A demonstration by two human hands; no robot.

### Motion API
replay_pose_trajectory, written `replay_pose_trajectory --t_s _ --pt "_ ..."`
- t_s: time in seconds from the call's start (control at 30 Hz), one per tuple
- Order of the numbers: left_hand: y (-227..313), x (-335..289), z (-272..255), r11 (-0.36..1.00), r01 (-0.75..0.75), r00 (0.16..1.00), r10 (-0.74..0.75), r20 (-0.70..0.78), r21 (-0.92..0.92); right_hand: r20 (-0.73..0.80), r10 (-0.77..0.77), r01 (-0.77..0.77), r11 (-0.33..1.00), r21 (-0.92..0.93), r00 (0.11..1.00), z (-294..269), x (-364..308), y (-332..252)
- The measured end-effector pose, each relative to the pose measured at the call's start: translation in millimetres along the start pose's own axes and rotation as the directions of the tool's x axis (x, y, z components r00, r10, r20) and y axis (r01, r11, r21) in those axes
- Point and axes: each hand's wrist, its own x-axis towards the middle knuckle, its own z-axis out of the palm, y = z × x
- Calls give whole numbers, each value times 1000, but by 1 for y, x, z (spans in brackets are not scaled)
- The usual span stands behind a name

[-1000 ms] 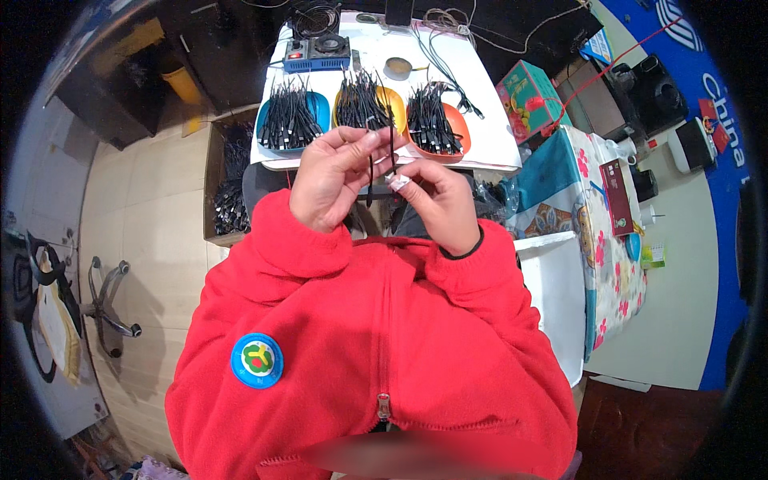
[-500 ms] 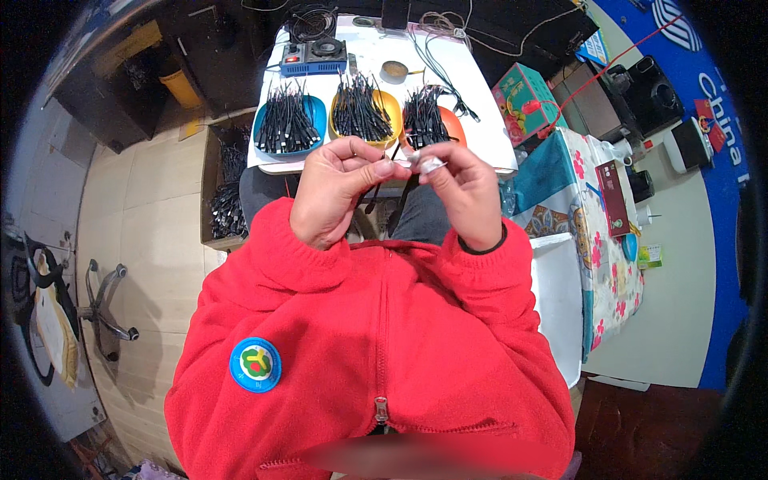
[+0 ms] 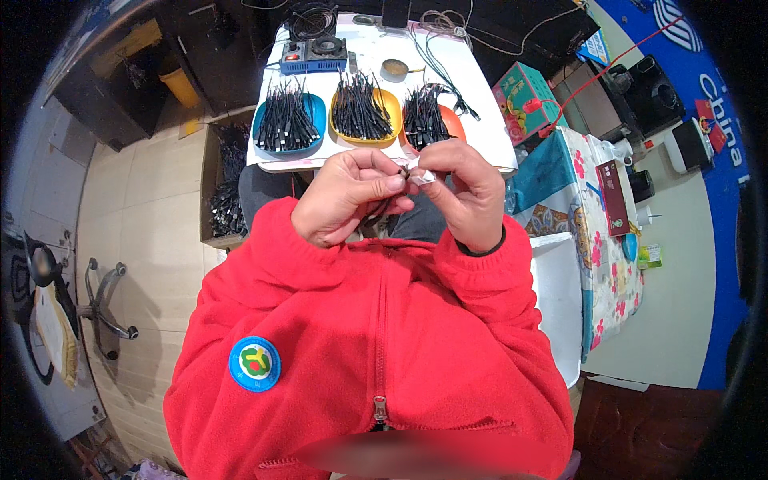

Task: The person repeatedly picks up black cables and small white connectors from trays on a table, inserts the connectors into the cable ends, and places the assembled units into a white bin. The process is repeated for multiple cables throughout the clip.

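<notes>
In front of my chest, my left hand point(image 3: 346, 200) pinches a black cable point(image 3: 379, 211) between thumb and fingers, with part of it hanging below the hand. Close against it, my right hand point(image 3: 468, 196) grips a small white strip point(image 3: 424, 178) that looks like tape or paper. The fingertips of both hands nearly touch at the cable's end, so the contact there is partly hidden. Just beyond them on the white table point(image 3: 364, 152) stand a blue tray point(image 3: 322, 112), a yellow tray point(image 3: 394, 106) and an orange tray point(image 3: 456, 126), each heaped with short black cables.
Behind the trays are a blue heating device point(image 3: 316, 60), a round tin point(image 3: 394, 70) and loose cords point(image 3: 440, 68). A cardboard box point(image 3: 210, 184) of cables sits on the floor at left. At right are a flowered tablecloth point(image 3: 600, 280) and a white bin point(image 3: 560, 296).
Both hands have come closer together and turned slightly. The right fingers have curled in, and the cable that stood up between the hands now hangs under the left one.
</notes>
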Motion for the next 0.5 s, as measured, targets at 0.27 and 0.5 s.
replay_pose_trajectory --t_s 0.27,0.5 --pt "-2 -2 -2 999 -5 998 2 65 49 -59 189 -157 924 349 980 5 -4 -3" --pt "-1 -5 1 997 62 993 -67 95 49 251 368 -435 602 669 895 -9 -4 5"
